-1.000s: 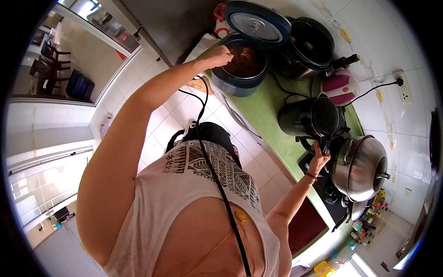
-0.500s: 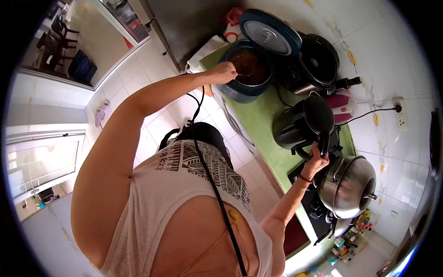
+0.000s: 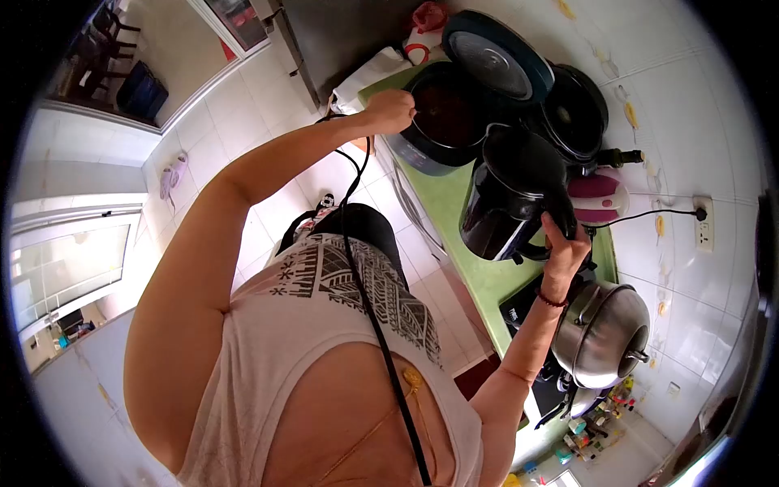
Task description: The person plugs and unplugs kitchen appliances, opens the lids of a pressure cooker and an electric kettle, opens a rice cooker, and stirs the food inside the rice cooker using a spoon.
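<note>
Closing in on the open cooker point(image 3: 423, 159), the black jug point(image 3: 505, 213) has shifted toward 11 o'clock compared with half a second ago; green counter point(image 3: 442, 207) showed between the two then, and now the jug's top overlaps the cooker's edge in this view. The right hand point(image 3: 565, 250) has travelled with it, fingers wrapped around the jug's handle at the jug's 4 to 5 o'clock side. The left hand point(image 3: 391, 111) remains at the cooker's 9 o'clock rim, fingers curled; a thin glint showed at its fingertips before, but whether it grasps anything at this moment cannot be told. The brown contents point(image 3: 446, 114) look darker than they did.

The jug sits between 4 and 5 o'clock of the cooker. It is tall and glossy, with pale reflections down its side, a rounded dark top and a thin curved rim toward 11 o'clock. Whether its base touches the counter is unclear. The cooker is dark and round, its lid point(image 3: 495, 61) raised at 1 o'clock. A second black pot point(image 3: 599, 105) stands at the cooker's 3 o'clock; a magenta and white appliance point(image 3: 589, 187) is near the jug's 3 o'clock, and a domed metal pot point(image 3: 596, 337) at its 5 o'clock.
</note>
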The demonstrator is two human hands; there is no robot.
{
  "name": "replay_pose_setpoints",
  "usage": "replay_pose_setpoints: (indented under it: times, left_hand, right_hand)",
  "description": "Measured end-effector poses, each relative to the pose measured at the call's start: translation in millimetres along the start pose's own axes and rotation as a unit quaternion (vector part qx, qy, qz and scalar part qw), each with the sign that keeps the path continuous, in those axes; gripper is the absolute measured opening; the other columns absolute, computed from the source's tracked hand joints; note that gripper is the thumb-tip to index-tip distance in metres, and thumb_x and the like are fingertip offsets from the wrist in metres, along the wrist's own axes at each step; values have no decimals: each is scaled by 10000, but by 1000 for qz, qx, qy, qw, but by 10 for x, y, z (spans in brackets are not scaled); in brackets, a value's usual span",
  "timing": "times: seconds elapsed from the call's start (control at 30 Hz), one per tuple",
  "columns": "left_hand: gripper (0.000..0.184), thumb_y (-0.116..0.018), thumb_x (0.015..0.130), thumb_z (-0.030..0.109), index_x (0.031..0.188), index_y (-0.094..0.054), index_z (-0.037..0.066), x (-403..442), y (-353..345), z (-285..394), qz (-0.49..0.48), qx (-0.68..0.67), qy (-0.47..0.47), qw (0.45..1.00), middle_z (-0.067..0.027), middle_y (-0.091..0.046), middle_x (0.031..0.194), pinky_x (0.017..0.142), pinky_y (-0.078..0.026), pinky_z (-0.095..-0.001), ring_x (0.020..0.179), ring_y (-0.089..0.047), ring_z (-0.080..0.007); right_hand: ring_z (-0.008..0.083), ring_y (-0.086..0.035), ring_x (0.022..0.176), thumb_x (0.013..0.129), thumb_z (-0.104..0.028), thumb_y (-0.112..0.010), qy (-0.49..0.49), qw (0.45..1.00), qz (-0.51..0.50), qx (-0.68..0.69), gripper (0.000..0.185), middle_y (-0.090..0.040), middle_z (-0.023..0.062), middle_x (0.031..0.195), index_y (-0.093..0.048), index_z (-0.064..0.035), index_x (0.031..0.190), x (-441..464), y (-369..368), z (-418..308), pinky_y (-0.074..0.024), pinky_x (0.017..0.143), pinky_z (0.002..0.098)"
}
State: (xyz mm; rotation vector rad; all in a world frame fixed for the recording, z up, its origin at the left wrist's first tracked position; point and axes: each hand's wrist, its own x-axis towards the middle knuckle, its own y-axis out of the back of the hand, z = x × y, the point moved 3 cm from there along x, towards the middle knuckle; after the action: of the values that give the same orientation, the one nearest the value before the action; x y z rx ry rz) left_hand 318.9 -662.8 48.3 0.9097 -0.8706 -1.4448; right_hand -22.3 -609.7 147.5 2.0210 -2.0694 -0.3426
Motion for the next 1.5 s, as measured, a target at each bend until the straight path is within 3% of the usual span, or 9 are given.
replay_pose_setpoints:
  times: [0.27,0.4,0.47,1.0,1.1,1.2,1.27,1.37,1.5]
  left_hand:
    - [198,-495,755,183,693,-597,25,-139,-130,52,-20,-16,-18,1000,-185,-579,724,640,-443,-443,729,-561,-355]
    - [202,-499,707,152,666,-599,-18,-156,-189,80,-23,-45,-10,999,-211,-581,713,637,-442,-452,708,-564,-365]
    - [230,-479,757,191,679,-583,2,-143,-214,66,-26,-40,-18,999,-206,-572,701,647,-440,-474,705,-560,-378]
    - [251,-491,766,196,682,-594,-18,-44,-394,-33,-48,-33,-25,998,-220,-575,695,653,-447,-464,684,-571,-367]
    - [260,-507,762,209,680,-588,-25,-35,-428,-56,-12,-42,-13,999,-222,-572,692,648,-444,-465,676,-564,-378]
    - [282,-530,758,233,686,-584,-35,-16,-402,-103,10,-81,-35,996,-222,-568,682,624,-437,-454,668,-559,-379]
    - [301,-541,759,247,699,-581,-45,-36,-346,-86,-22,-98,-19,995,-223,-560,662,587,-421,-435,637,-554,-365]
    - [324,-559,760,280,701,-584,-37,46,-481,-238,-20,-128,-8,992,-195,-557,622,541,-411,-385,565,-551,-302]
    - [391,-592,748,376,782,-601,-13,20,-408,-312,-30,-180,30,983,-117,-587,693,603,-420,-319,631,-545,-216]
  right_hand:
    - [75,-500,664,677,-116,-676,44,992,-70,-97,255,-623,33,764,-616,52,859,292,-250,-268,-414,616,227]
    - [38,-405,552,675,-142,-687,79,981,-66,-164,239,-533,-42,620,-622,33,823,411,-256,-321,-327,488,201]
    - [75,-513,679,671,-115,-681,82,977,-106,-164,262,-631,54,779,-608,57,854,422,-286,-421,-424,633,224]
    - [93,-546,686,692,-119,-662,51,960,-137,-240,265,-642,63,813,-603,52,886,460,-341,-503,-439,656,242]
    - [96,-534,685,675,-102,-674,22,982,-116,-148,252,-633,50,795,-617,45,872,405,-266,-367,-433,654,232]
    - [64,-429,499,643,-62,-688,-4,997,-43,-67,128,-552,-5,590,-620,18,717,278,-73,-202,-324,449,237]
    - [62,-396,465,646,-60,-685,22,1000,4,-1,112,-520,-11,552,-608,14,681,170,-17,-25,-280,428,240]
    - [69,-353,416,628,-51,-695,33,984,106,142,144,-478,-7,496,-563,-12,585,-21,83,232,-230,404,246]
    - [52,-344,419,611,-29,-705,16,967,183,179,183,-487,-5,499,-530,-10,563,-176,140,508,-232,416,231]
